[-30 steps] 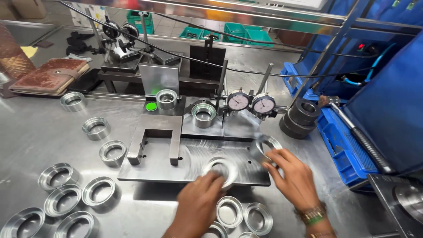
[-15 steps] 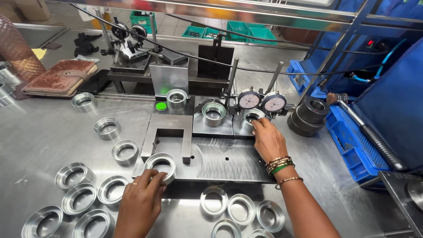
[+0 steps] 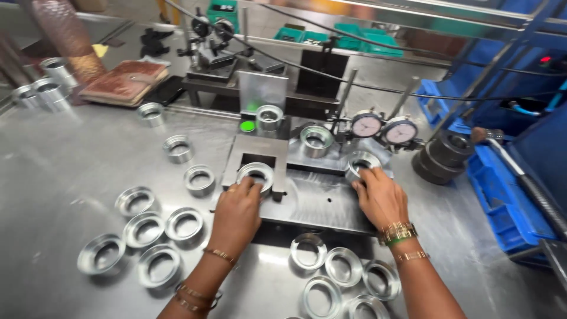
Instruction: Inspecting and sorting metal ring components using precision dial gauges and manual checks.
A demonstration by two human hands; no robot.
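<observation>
The left hand (image 3: 238,208) grasps one metal ring (image 3: 256,175) with its fingertips; this ring sits in the slot of the U-shaped gauge block (image 3: 254,155) on the dark steel plate (image 3: 322,204). The right hand (image 3: 380,198) lies with curled fingers on a second ring (image 3: 361,162), which rests on the plate just below the two dial gauges (image 3: 383,127) with round pale faces. Two more rings stand on the fixture behind: one (image 3: 317,141) beside the gauges and one smaller (image 3: 269,117) next to a small green round mark (image 3: 248,126). On the metal table (image 3: 53,171) to the left I count five finished rings in a group (image 3: 142,230) near the left arm, and three single rings (image 3: 177,149) further back, well apart from each other. Near the right arm lie five rings together (image 3: 336,274), at the bottom edge. At the far left stand about three steel cylinders (image 3: 41,88). Blue plastic bins (image 3: 502,195) stand at the right, green bins (image 3: 307,34) at the back, and a flat brown block (image 3: 124,80) at the back left.
</observation>
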